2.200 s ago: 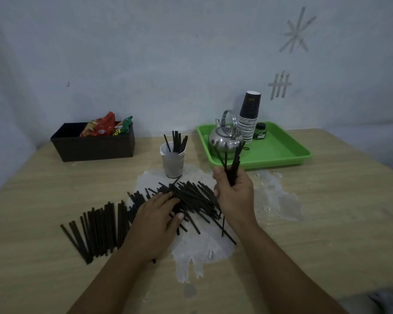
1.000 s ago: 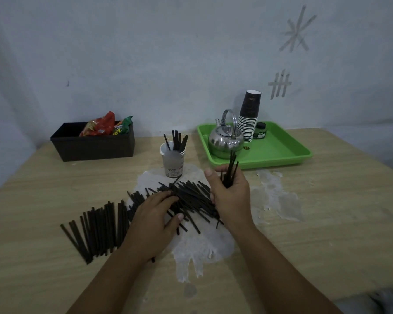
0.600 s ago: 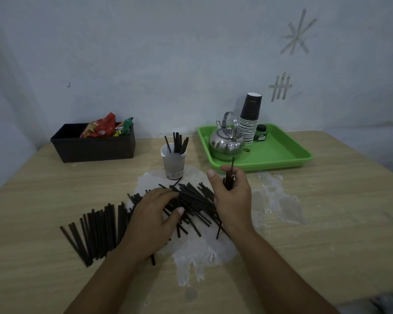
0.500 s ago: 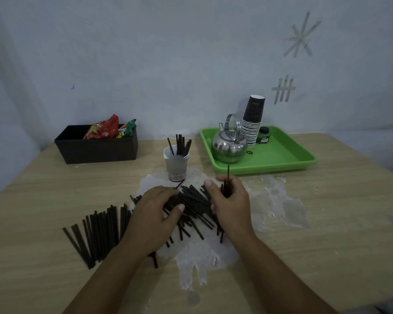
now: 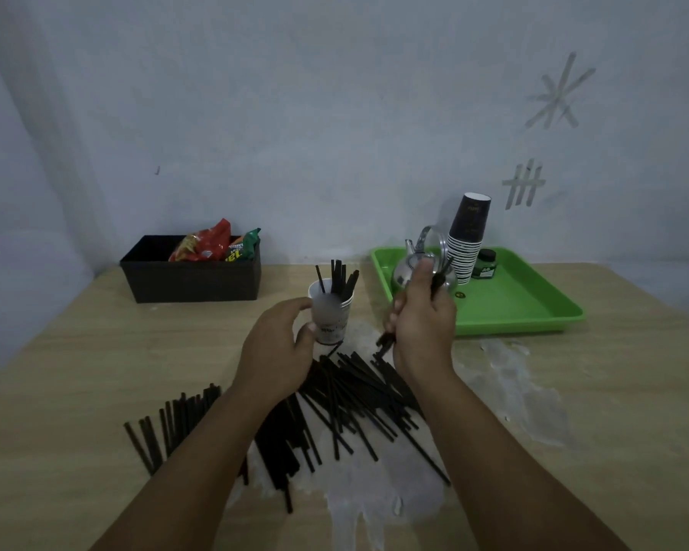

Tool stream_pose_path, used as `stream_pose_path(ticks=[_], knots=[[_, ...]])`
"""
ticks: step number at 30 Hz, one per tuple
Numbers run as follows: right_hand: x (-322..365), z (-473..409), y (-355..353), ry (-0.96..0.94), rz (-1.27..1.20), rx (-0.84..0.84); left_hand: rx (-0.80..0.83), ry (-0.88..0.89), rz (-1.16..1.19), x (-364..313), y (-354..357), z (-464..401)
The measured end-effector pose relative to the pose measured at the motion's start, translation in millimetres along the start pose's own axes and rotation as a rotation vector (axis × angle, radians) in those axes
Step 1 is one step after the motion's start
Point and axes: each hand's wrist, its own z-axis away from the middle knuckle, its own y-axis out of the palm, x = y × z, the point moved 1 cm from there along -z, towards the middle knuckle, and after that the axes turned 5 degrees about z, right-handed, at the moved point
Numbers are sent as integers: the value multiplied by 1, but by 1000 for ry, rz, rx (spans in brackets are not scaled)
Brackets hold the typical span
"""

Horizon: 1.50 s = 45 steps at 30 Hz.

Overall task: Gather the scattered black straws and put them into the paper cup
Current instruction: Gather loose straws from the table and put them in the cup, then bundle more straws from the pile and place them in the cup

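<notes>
Fingers (image 5: 425,272) of the right hand (image 5: 422,328) are wrapped around a bundle of black straws (image 5: 438,278), held upright for dropping in; the paper cup (image 5: 331,318) is steadied on the tabletop (image 5: 96,351) by the left hand (image 5: 275,351), its fingers curved about the cup.

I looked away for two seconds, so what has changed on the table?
The left hand left the straw pile and now grips the paper cup. The right hand lifted its straw bundle toward the cup. Tray and box unchanged.
</notes>
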Motion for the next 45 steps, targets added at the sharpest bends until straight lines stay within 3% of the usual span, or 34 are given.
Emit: stream_pose_path(ticks=[7, 13, 18, 24, 29, 34, 37, 45], knots=[[-7, -53, 55, -60, -91, -73, 72, 127, -73, 22, 8, -24], [-41, -72, 66, -41, 207, -98, 55, 128, -65, 29, 13, -23], [-57, -71, 62, -18, 380, 27, 47, 144, -32, 27, 13, -20], [-79, -66, 48, 53, 752, 221, 57, 154, -24, 27, 12, -19], [-62, -56, 39, 83, 693, 250, 73, 165, -14, 22, 10, -19], [-31, -34, 17, -59, 717, 185, 47, 107, -33, 20, 4, -10], [-18, -16, -10, -113, 874, 200, 22, 54, -29, 14, -1, 6], [-41, 18, -71, 96, 1661, 255, 96, -25, -191, 10, 4, 54]])
